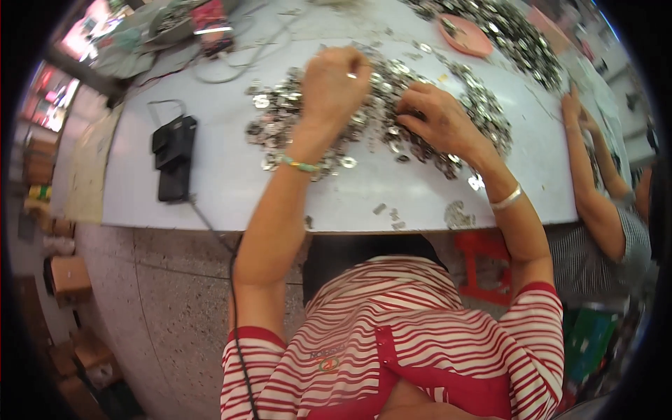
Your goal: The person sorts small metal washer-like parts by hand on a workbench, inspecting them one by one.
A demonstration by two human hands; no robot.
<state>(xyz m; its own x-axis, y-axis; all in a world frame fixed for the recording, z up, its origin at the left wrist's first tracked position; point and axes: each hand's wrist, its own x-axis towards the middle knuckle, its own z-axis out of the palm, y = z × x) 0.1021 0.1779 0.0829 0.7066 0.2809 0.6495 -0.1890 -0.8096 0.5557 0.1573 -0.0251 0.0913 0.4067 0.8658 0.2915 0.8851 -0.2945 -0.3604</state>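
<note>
A spread pile of small shiny metal pieces (pixel 276 115) lies on the white table, under and around both hands. My left hand (pixel 334 85) is over the pile's far middle, its fingers curled together. A small bright spot shows by those fingers, too small to name. To its right, my right hand (pixel 439 120) reaches down to the pile with bent fingers and the thumb drawn in. Its fingertips are partly hidden among the pieces, so what they hold does not show. A smaller cluster of metal pieces (pixel 458 215) sits near the table's front edge.
A black power bank-like device (pixel 175 157) with a cable lies at left. Far right are a pink tray (pixel 465 36) and a larger metal heap (pixel 518 42). Another person's arms (pixel 584 150) rest at the right edge. Cardboard boxes (pixel 70 280) stand on the left.
</note>
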